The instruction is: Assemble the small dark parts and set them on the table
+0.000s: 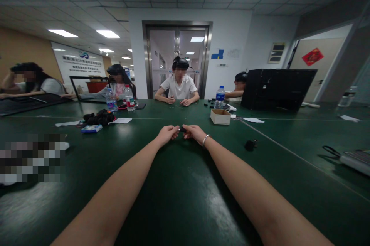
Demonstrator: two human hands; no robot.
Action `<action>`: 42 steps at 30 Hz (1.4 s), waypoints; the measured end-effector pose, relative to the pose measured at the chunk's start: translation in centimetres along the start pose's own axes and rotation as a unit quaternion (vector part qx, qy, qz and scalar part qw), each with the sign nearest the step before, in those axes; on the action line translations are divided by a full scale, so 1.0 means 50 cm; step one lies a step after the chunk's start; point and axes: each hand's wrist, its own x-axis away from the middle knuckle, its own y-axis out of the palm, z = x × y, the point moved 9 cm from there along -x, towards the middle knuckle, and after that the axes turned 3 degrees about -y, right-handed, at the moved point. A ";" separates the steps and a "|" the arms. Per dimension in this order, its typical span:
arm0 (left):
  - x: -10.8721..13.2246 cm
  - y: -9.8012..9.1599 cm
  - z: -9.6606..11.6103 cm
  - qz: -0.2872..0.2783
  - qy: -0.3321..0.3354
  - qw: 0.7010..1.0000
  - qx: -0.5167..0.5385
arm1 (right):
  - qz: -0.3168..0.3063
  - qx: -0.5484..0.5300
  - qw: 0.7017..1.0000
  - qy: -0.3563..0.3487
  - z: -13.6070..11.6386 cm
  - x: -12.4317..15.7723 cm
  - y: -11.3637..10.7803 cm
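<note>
Both my arms stretch forward over the green table [173,199], and the hands meet near its middle. A small dark piece [182,129] lies between my fingertips; it is too small to name its kind. My left hand [167,133] pinches its left end, where a lighter bit shows. On the other side, my right hand [197,134], with a silver bracelet [206,139] at the wrist, grips the dark body with thumb and fingers. The curled fingers partly cover the piece. Both hands are closed, held just above the table or resting on it; I cannot tell which.
Beyond my hands stands a small open cardboard box [220,117], near a blue-labelled bottle [220,95]. Black items [100,117] and a blue packet [91,128] lie left. A small black object [250,145] sits right. A person [179,84] faces me; others sit alongside.
</note>
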 end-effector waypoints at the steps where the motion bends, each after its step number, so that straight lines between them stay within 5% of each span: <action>1: -0.002 -0.002 -0.004 0.010 -0.009 1.000 -0.015 | -0.002 -0.002 1.000 0.000 0.000 0.000 0.001; 42: -0.011 0.004 -0.016 -0.032 -0.040 0.998 -0.044 | -0.011 -0.010 1.000 -0.003 0.000 0.001 0.000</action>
